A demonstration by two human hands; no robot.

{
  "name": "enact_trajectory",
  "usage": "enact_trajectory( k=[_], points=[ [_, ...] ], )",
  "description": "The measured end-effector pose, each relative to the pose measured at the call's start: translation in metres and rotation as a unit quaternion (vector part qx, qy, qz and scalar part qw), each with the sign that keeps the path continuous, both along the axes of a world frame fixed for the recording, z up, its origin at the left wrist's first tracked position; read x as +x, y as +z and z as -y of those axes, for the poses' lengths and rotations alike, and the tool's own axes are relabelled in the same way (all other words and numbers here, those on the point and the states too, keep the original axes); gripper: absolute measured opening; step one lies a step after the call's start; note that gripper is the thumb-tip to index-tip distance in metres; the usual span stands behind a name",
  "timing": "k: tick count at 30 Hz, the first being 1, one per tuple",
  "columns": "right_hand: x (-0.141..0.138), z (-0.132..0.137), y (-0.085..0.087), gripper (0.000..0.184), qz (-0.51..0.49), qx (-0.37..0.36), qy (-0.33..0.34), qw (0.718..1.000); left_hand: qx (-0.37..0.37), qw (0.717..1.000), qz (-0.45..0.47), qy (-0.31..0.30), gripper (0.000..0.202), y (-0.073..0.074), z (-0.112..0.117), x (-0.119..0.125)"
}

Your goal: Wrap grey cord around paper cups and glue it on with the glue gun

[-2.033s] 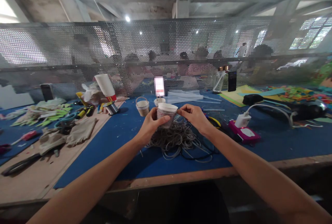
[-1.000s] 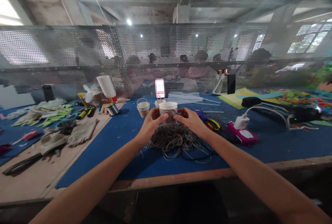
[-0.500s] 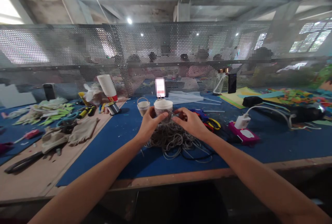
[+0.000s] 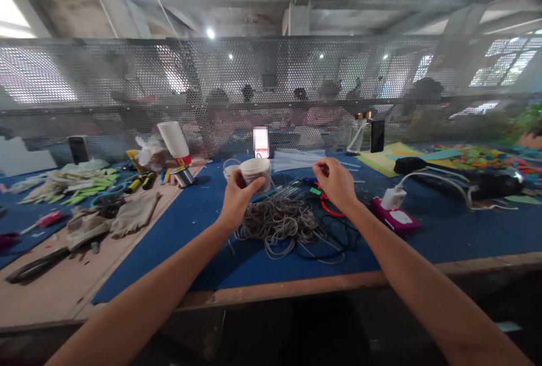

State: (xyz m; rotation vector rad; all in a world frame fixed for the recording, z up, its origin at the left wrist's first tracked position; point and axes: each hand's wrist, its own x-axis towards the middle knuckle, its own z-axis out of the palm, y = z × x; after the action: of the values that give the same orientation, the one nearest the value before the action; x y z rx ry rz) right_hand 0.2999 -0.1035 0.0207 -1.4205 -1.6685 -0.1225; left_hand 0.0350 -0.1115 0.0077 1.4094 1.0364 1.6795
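My left hand (image 4: 237, 196) is wrapped round a white paper cup (image 4: 256, 168), thumb on its near side. Grey cord seems to be wound around the cup's lower wall, though my fingers hide part of it. To the right, my right hand (image 4: 339, 184) is raised with thumb and fingers pinched together; whatever lies between them is too small to make out. Below and between both hands lies a loose heap of grey cord (image 4: 279, 222). Behind the held cup, a small cup basket with an arched handle (image 4: 231, 170) is partly hidden by my left hand.
Under my right hand lie red-handled pliers (image 4: 332, 208) and a black cable. A purple box with a white charger (image 4: 394, 199) is further right. Gloves (image 4: 135, 214), stacked paper cups (image 4: 173, 140) and a can stand left. A lit phone (image 4: 261, 143) leans against the mesh screen.
My right hand has left the cup and moved right and slightly up. The cup, still in my left hand, has shifted slightly left, now covering more of the cup basket.
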Motion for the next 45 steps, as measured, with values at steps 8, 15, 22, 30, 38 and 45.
enact_trajectory(
  k=[8, 15, 22, 30, 38, 45],
  points=[
    [0.034, -0.014, -0.001, 0.035, 0.140, -0.246, -0.148, 0.948, 0.004, 1.000, 0.004, 0.010, 0.056, -0.004, -0.005, -0.002],
    [0.044, -0.026, -0.008, 0.050, 0.160, -0.367, -0.106, 0.910, -0.013, 1.000, 0.005, -0.006, 0.057, -0.001, 0.000, 0.001],
    [0.043, -0.030, -0.012, 0.042, 0.100, -0.359, -0.105, 0.922, -0.036, 0.998, 0.029, -0.039, 0.057, 0.001, 0.003, 0.002],
    [0.027, -0.029, -0.007, 0.042, -0.134, -0.175, 0.041, 0.975, -0.076, 0.992, 0.068, -0.080, 0.054, -0.002, 0.000, -0.001],
    [0.008, -0.009, 0.007, 0.035, -0.301, -0.044, 0.195, 0.933, -0.076, 0.989, 0.079, -0.097, 0.052, -0.002, 0.000, -0.003],
    [-0.009, 0.013, 0.012, 0.041, -0.270, -0.099, 0.212, 0.934, -0.075, 0.988, 0.092, -0.097, 0.054, -0.001, -0.001, -0.002]
  ],
)
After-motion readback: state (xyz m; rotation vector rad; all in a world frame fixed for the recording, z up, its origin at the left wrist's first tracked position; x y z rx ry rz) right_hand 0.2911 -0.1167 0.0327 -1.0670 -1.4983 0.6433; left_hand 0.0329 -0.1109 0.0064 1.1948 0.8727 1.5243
